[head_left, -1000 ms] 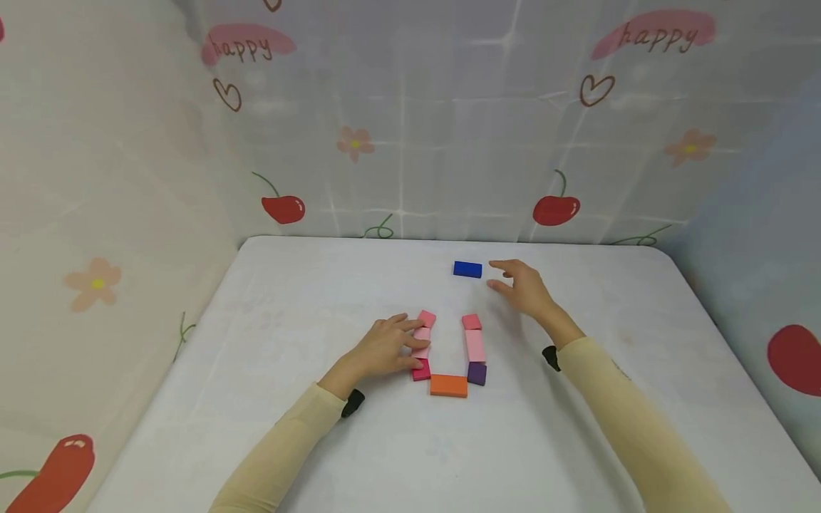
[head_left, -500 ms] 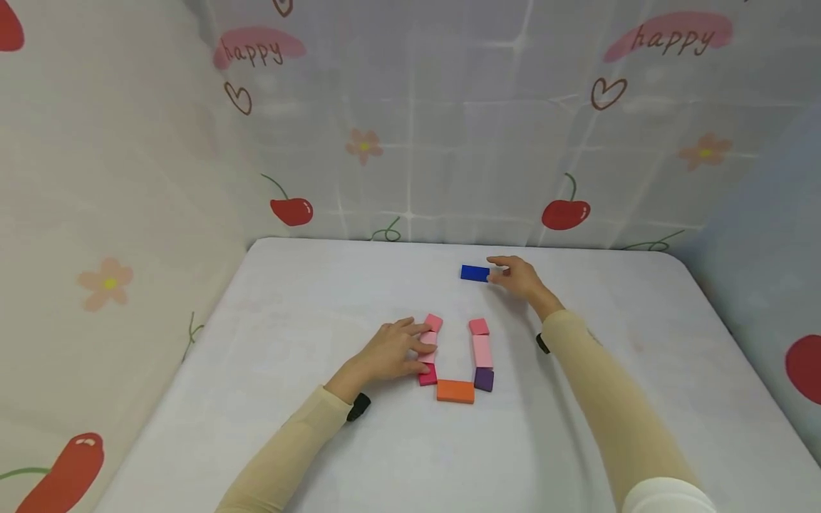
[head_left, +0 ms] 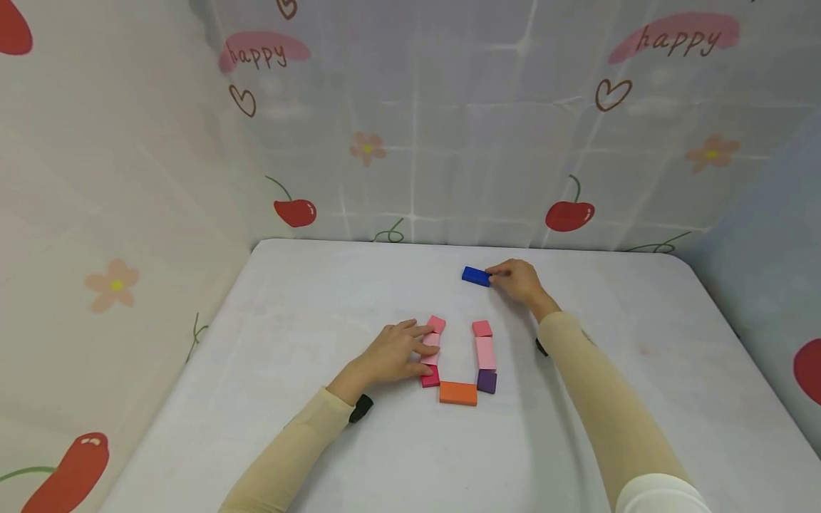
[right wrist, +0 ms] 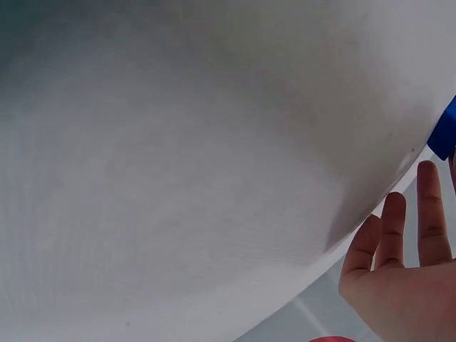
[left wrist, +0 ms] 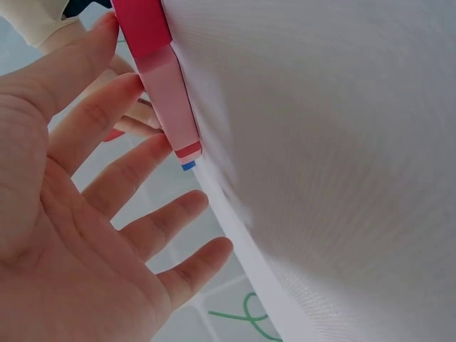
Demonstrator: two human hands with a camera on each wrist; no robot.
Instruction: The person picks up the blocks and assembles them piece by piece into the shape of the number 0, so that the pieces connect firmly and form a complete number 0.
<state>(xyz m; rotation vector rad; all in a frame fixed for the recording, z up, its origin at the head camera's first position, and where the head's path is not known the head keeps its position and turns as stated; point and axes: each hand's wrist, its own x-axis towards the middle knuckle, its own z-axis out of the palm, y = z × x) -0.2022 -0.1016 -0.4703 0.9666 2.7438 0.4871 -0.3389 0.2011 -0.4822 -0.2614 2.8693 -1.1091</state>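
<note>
At the back of the table my right hand pinches the right end of a blue block between thumb and index finger. In the right wrist view that blue block shows only at the edge, its other end cut off. My left hand has its fingers spread, the tips at a left-hand row of blocks: a coral one, a light pink one and a crimson one. Its fingers partly cover this row. In the left wrist view, thumb and fingertips lie along the sides of the crimson block and light pink block.
An orange block lies at the near end, between the two rows. The right-hand row has a purple block, a light pink block and a coral block. A white table meets a patterned curtain behind.
My right hand has moved left to the blue block and taken its right end in a pinch; the block has turned slightly. My left hand stays at the left row. The head view has shifted a little.
</note>
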